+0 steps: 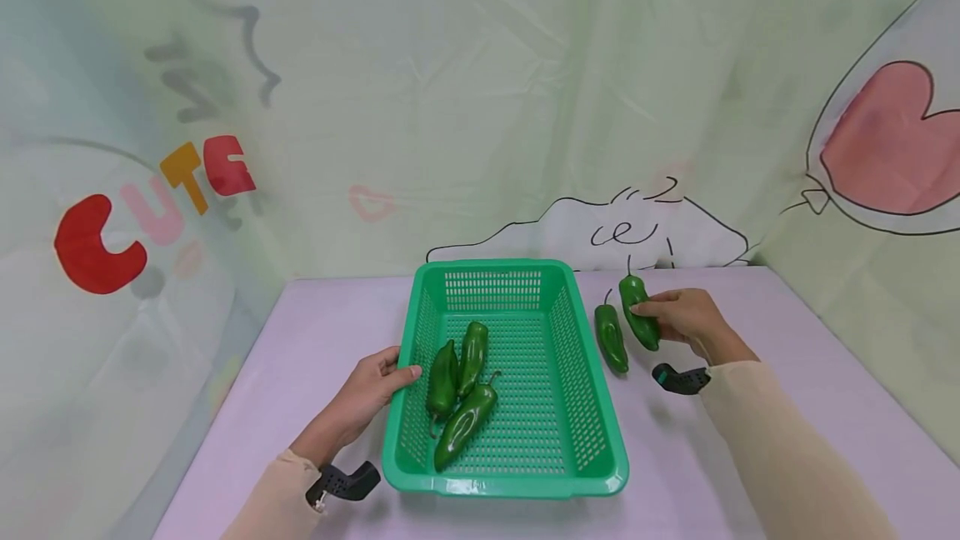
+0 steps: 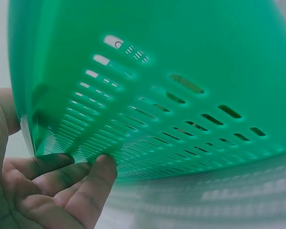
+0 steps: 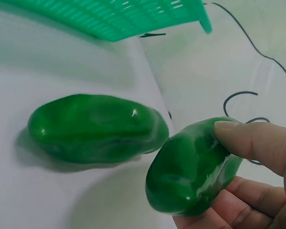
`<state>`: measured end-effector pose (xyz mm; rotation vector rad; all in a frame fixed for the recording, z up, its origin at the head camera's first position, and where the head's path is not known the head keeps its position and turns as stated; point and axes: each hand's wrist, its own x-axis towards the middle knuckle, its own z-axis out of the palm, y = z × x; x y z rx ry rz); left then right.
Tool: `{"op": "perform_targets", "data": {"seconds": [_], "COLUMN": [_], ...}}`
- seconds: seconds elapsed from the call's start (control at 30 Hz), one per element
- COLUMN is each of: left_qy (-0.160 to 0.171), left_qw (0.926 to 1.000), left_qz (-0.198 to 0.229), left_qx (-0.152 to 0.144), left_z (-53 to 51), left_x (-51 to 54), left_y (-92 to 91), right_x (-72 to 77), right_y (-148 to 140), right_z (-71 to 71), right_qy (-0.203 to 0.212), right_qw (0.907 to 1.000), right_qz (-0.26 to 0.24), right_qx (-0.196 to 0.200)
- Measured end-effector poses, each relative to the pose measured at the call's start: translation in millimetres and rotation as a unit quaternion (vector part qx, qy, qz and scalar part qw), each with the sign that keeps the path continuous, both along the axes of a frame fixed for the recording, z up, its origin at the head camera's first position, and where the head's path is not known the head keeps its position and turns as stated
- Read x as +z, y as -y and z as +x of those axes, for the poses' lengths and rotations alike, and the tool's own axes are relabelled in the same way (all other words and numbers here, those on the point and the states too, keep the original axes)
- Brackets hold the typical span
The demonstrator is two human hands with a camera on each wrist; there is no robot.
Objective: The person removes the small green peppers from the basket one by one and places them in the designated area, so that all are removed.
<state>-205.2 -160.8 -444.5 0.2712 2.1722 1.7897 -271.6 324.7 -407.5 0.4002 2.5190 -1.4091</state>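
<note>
A green plastic basket [image 1: 510, 486] stands on the table with three green peppers [image 1: 467, 426] lying in its left half. My left hand [image 1: 367, 394] grips the basket's left rim, thumb over the edge; in the left wrist view its fingers [image 2: 97, 186] lie against the slotted outer wall. To the right of the basket, my right hand [image 1: 686, 319] pinches a green pepper [image 1: 639, 315] between thumb and fingers. The right wrist view shows this held pepper [image 3: 193, 167] close up, just above the table. Another pepper [image 3: 97, 129] lies on the table between it and the basket.
The pale lilac table [image 1: 330, 307] reaches back to a printed cloth backdrop [image 1: 465, 107], which also hangs along both sides. A dark wrist device [image 1: 345, 483] is on the left wrist, and another device [image 1: 681, 379] on the right.
</note>
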Motion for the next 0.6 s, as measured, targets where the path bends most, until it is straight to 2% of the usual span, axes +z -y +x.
{"op": "perform_targets", "data": {"seconds": [0.3,0.6], "left_qy": [-0.002,0.003], "left_qw": [1.0000,0.9999], "left_qz": [0.000,0.011], "left_qx": [0.000,-0.002], "left_z": [0.6,1.6], "left_x": [-0.5,1.7], "left_y": [0.0,-0.8], "right_x": [-18.7,-23.2], "right_y": [-7.7,-8.8], "right_z": [-3.6,-1.1], "right_qy": [0.010,0.013], "right_qw": [0.9999,0.9997], "right_qz": [0.004,0.009], "right_qx": [-0.012,-0.019]}}
